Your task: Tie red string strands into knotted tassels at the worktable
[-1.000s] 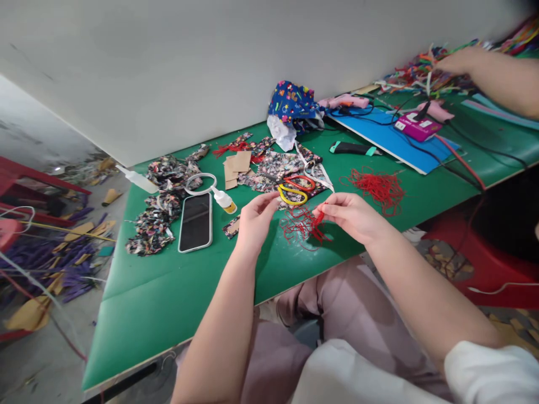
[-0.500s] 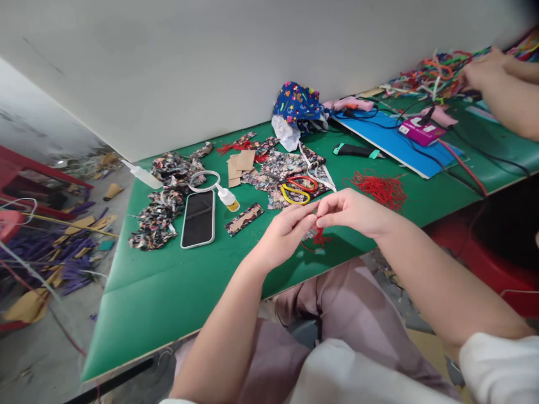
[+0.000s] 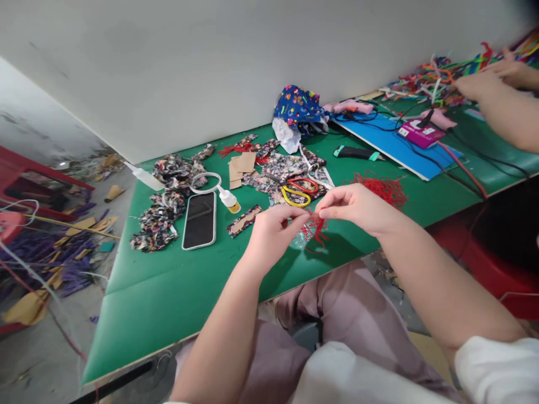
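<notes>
Red threads [image 3: 319,234] hang between my two hands, above the near edge of the green table. My left hand [image 3: 278,227] is closed in a pinch on some of them. Thumb and fingers of my right hand [image 3: 347,207] also pinch the red threads, a short way to the right. Just beyond the hands lie scissors [image 3: 297,193] with one yellow and one red handle, on dark floral fabric [image 3: 284,165]. A pile of loose red thread [image 3: 381,189] sits behind my right hand. Left of my left hand lies a small floral strip with a brown backing [image 3: 244,221].
At left are a phone [image 3: 199,220], a small glue bottle [image 3: 229,200], a white ring [image 3: 206,175] and bunched floral fabric [image 3: 155,219]. Brown card pieces [image 3: 242,166], a utility knife [image 3: 357,152], a blue board [image 3: 387,140] and a purple power block [image 3: 421,132] lie farther back. Another person's hands [image 3: 484,84] work at far right.
My hands have moved slightly apart, so more of the red threads show between them. At far right, the other person's hands have shifted among the coloured strips.
</notes>
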### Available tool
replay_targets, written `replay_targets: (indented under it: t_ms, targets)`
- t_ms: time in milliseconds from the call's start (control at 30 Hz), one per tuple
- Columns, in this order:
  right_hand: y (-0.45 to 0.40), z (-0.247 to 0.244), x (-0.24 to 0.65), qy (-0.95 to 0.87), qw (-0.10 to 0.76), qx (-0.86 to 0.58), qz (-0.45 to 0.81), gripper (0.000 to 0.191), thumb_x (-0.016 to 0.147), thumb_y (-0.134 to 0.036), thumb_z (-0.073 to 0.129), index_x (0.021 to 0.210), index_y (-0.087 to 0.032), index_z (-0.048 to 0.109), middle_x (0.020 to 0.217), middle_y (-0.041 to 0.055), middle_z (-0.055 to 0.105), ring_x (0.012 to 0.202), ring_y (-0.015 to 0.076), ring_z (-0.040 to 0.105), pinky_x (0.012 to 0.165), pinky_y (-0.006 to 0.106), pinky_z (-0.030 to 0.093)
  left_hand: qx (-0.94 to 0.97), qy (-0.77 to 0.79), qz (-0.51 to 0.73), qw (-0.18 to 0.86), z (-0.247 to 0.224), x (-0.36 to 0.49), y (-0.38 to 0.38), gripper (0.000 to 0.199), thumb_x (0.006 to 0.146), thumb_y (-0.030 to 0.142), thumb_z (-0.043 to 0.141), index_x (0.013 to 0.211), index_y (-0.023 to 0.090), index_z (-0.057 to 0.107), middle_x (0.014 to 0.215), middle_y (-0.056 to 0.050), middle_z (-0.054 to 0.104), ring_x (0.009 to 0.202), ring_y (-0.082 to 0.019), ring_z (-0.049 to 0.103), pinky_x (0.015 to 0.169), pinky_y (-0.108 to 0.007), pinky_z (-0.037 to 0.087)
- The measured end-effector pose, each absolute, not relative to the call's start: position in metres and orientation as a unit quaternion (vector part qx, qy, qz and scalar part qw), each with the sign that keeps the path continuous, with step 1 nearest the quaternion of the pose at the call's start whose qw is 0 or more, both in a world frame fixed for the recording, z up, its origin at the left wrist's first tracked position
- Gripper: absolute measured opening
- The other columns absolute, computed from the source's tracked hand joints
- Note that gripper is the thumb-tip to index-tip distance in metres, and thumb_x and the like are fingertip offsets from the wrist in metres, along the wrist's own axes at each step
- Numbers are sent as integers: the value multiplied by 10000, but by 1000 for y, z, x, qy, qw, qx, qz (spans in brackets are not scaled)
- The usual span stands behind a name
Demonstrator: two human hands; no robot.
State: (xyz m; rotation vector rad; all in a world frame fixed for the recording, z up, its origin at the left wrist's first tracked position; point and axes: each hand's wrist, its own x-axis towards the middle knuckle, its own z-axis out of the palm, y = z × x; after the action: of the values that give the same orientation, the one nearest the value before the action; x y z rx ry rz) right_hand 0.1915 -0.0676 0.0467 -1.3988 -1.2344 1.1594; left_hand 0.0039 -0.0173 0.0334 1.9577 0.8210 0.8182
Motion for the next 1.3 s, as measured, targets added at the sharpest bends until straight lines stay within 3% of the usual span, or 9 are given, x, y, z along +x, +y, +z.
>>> replay_targets:
  t_ms: [167,267,433,600,800,1000,1300]
  targets:
    - [-75,45,174,-409,624,-576,333,112,586,-279,777,592,-215,685,718,9,691,702,143,623,695,299,504,637,378,439,509,34,6,-19,171,726,340,676,729,171,698,602,13,614,497,-70,450,475,-199,349]
    - [-77,40,152,-385,658,-538,359,83,583,-246,777,610,-226,701,718,-7,696,696,125,627,689,278,503,605,370,468,528,38,7,-23,170,720,338,685,739,169,692,610,20,618,478,-56,444,468,-188,364]
    - [-73,35,133,-292,716,-481,413,96,565,-225,788,616,-243,709,700,-25,704,689,107,636,729,269,506,656,357,473,467,41,7,-31,135,745,295,659,753,164,690,699,-10,665,600,-98,555,547,-204,430]
    - [-73,36,135,-238,712,-430,503,117,543,-243,804,615,-227,713,650,-29,699,619,80,615,684,236,499,722,333,455,401,41,7,-33,140,785,290,619,771,174,697,689,-11,659,585,-95,541,545,-210,423]
    - [-74,37,135,-225,709,-424,516,138,514,-241,818,597,-226,709,632,-36,696,568,52,590,637,202,490,762,317,444,349,42,5,-32,131,803,269,603,808,183,702,698,-13,656,601,-97,544,542,-214,409]
    - [-74,33,135,-228,708,-421,519,126,542,-237,808,620,-233,709,674,-30,707,657,78,629,679,220,494,784,309,442,307,43,6,-33,110,802,238,607,804,187,705,689,0,651,559,-77,498,498,-211,363]
    - [-76,38,140,-244,739,-439,448,100,570,-232,787,629,-233,706,659,-38,699,632,75,614,686,224,490,619,292,538,492,35,8,-22,60,754,223,669,784,206,718,834,-21,675,833,-125,610,768,-247,479]
